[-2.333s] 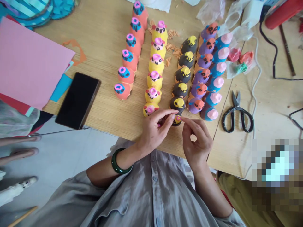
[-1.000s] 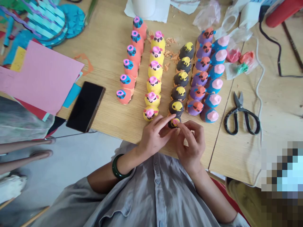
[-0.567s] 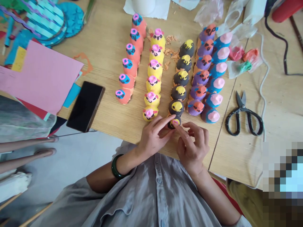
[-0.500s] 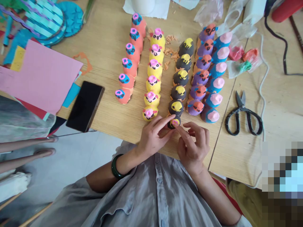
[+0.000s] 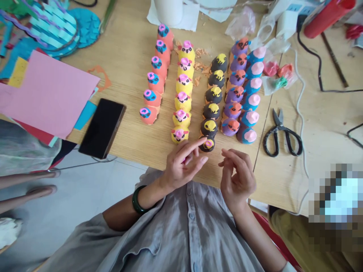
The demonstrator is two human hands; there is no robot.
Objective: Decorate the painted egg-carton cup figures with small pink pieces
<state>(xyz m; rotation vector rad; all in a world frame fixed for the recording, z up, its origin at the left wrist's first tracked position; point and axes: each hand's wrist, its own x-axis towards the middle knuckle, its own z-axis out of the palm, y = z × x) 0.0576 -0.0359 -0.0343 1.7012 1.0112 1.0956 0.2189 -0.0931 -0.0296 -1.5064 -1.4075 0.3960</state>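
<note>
Currently, six black figures (image 5: pixel 210 98) are arranged in one row on the wooden table (image 5: pixel 136 139). The nearest black figure (image 5: pixel 210 148), placed at the near end of that row, is taken as the centre of the clock, with 12 o'clock pointing away from the person. A small pink piece (image 5: pixel 208 143) is seated on its yellow patch.

At 8 o'clock, the left hand (image 5: pixel 178 166) is held half open, with thumb and index finger spread. A pink lump (image 5: pixel 185 161) is held among its curled fingers and is partly hidden by them. The index fingertip is positioned at the edge of the nearest black figure; whether contact is made cannot be told. A dark green bracelet (image 5: pixel 137 200) is worn on the left wrist.

Between 4 and 5 o'clock, the right hand (image 5: pixel 237 175) is held apart from the figure, fingers loosely bent. Whether anything is pinched there cannot be told.

Yellow figures (image 5: pixel 183 100) are lined up towards 11 o'clock, with orange figures (image 5: pixel 159 83) beyond them. Purple figures (image 5: pixel 231 98) are set at 1 o'clock, and blue figures (image 5: pixel 249 107) with pink tops just beside them. Black-handled scissors (image 5: pixel 280 127) are laid near 3 o'clock. A phone (image 5: pixel 102 128) is placed at 9 o'clock, beside a pink sheet (image 5: pixel 56 94).
</note>
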